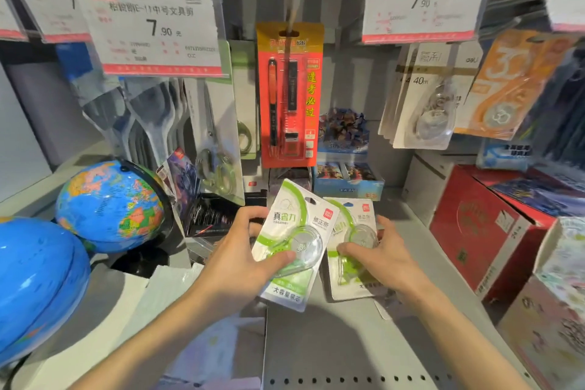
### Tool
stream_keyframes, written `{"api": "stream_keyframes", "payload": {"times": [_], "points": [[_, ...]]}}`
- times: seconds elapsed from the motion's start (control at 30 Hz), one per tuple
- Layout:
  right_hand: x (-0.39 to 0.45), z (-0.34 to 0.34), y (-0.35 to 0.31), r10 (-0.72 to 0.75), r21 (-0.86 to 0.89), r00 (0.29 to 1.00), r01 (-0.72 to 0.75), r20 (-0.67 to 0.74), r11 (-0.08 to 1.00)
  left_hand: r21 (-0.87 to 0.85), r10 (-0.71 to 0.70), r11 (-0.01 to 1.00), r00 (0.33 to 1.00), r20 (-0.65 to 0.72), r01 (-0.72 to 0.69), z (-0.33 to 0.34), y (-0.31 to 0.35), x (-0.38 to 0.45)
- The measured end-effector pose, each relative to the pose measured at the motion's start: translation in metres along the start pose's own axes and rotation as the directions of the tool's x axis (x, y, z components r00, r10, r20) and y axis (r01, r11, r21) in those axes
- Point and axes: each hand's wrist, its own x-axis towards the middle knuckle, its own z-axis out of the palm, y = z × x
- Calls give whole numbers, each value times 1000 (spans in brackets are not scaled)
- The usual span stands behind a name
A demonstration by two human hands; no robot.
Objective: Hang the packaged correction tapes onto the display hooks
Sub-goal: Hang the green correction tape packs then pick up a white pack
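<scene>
Holding one green-and-white correction tape pack [289, 247] in the left hand [240, 250], the person has it lifted and tilted above the grey shelf [348, 342], thumb pressed across the clear blister and fingers wrapped behind the card. The right hand [380, 256] closes on a second correction tape pack [353, 250] just to the right, fingertips on its blister; whether that pack rests on the shelf or is already raised cannot be told. The two cards overlap slightly at their near edges.

Judging by this, the step in hand is picking up stock, before any hanging. Farther back and higher, an orange pen pack [289, 95] hangs from a hook at centre, and other correction tapes [424, 98] hang at far right beneath a price tag [421, 0]. That right-hand hook seems the likely home for these packs, though no bare hook tip is visible.

Next, a pack must be raised upright, its punched hole at the top of the card turned toward the hook end, then slid straight back. The price tags overhang the hooks, so the card will probably need to pass under the tag first.
</scene>
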Motion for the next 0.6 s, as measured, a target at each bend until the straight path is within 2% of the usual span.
{"api": "stream_keyframes", "payload": {"times": [0.13, 0.3, 0.5, 0.6], "points": [[-9, -18, 5, 5, 130, 999, -1, -32, 991, -15, 16, 1000, 995, 103, -15, 2, 9, -2], [-38, -36, 11, -24, 197, 998, 36, -63, 980, -53, 85, 995, 989, 124, -79, 6, 21, -6], [-58, -75, -7, -215, 174, 960, 246, -178, 954, -108, 215, 972, 976, 34, -210, 10, 52, -11], [-62, -105, -25, -337, 148, 924, 364, -180, 919, -100, 267, 958, 963, -46, -270, 9, 75, -14]]}}
